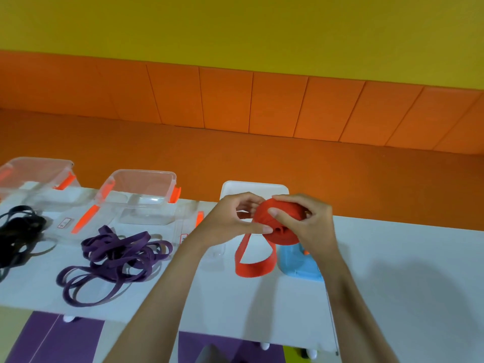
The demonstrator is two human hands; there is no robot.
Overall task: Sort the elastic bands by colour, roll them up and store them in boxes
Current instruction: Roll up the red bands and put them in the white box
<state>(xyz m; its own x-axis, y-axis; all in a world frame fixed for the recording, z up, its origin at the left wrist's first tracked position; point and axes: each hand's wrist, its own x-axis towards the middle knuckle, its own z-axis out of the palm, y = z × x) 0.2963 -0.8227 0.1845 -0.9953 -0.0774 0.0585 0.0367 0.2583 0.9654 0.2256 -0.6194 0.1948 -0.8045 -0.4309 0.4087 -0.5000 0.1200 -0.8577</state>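
Roll of red band [263,215] gripped by left hand [230,221] and right hand [311,221], loop hanging down; purple bands [117,255] heaped before open-topped clear box [142,172].

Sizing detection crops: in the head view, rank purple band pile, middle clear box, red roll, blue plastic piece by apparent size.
1. purple band pile, largest.
2. middle clear box.
3. red roll and blue plastic piece: these look alike and both are partly covered, so unranked.

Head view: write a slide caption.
Left hand and right hand grip a part-rolled red elastic band; purple bands, black bands lie loose.
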